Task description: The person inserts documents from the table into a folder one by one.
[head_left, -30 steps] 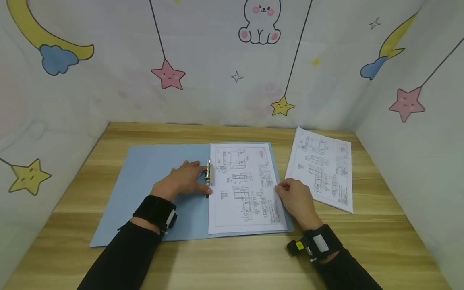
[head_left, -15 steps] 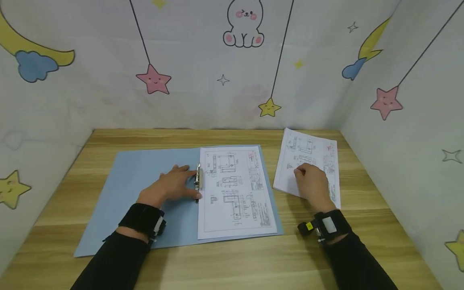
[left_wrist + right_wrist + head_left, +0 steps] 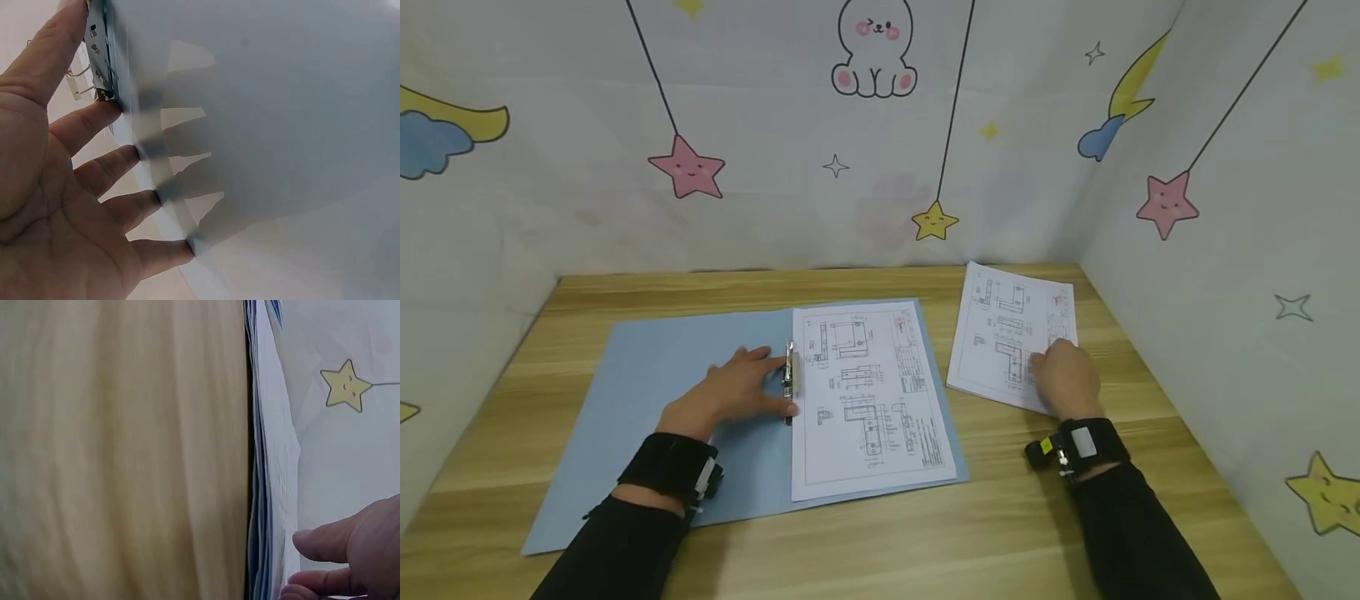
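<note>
A light blue folder (image 3: 640, 383) lies spread on the table in the head view. On its right half are white sheets printed with technical drawings (image 3: 835, 467), beside a metal lever clip (image 3: 789, 379). My left hand (image 3: 722, 392) touches the folder around this clip, thumb and fingers spread. Extended fingertips touch the folder's surface (image 3: 300, 112) in the left wrist view. Farther right lies a loose stack of drawing sheets (image 3: 973, 358). Over its right part is my right hand (image 3: 1066, 379), fingers bent. The right wrist view shows a gap between thumb and index finger.
The wooden table (image 3: 880, 550) runs back to a white wall cloth (image 3: 760, 225) printed with stars, clouds and a bear. Another printed wall (image 3: 1210, 333) rises along the right side. A strip of table separates the folder from the loose stack.
My right hand has left the right edge of the folder's sheets and moved right, over the loose stack. My left hand stays at the clip. The head view has turned right.
</note>
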A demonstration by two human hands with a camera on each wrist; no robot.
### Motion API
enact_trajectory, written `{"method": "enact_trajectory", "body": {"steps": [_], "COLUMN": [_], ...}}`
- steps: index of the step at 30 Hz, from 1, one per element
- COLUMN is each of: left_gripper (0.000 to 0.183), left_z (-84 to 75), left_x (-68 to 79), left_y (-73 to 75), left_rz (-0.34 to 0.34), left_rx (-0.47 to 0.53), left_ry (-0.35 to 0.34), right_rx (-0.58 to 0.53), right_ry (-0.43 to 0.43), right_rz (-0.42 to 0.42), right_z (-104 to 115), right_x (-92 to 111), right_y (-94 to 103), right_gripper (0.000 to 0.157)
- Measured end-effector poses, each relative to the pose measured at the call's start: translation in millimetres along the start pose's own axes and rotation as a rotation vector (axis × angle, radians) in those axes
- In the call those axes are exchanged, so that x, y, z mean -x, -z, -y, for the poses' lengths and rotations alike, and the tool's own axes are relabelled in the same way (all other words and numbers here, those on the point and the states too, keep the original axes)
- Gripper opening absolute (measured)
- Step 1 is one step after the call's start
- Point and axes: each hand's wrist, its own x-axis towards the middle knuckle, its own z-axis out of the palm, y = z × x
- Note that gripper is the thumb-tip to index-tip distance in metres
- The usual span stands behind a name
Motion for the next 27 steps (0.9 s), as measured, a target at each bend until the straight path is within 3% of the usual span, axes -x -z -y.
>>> {"method": "enact_trajectory", "body": {"steps": [4,7,15,27], "left_gripper": [0.101,0.101,0.099,0.097], "left_z": [1.5,1.2,0.7,0.6], "left_x": [0.8,1.1,1.5,0.4], "left_y": [-0.7,-0.9,-0.7,-0.5], "left_rz": [-0.007,-0.013,-0.012,-0.003], "left_rx": [0.013,0.015,0.007,0.007], "left_ry": [-0.007,-0.004,0.011,0.011], "right_rx": [0.000,-0.010,-0.020,-0.069], "right_ry": [-0.107,-0.141,-0.155,-0.186], "right_rz": [0.054,0.065,0.071,-0.021], "right_z": [-14,-20,-32,-44], "right_x": [-2,-5,-16,-32], "right_y": [4.3,7.9,7.6,0.2], "right_gripper": [0.041,0.044,0.051,0.036]}}
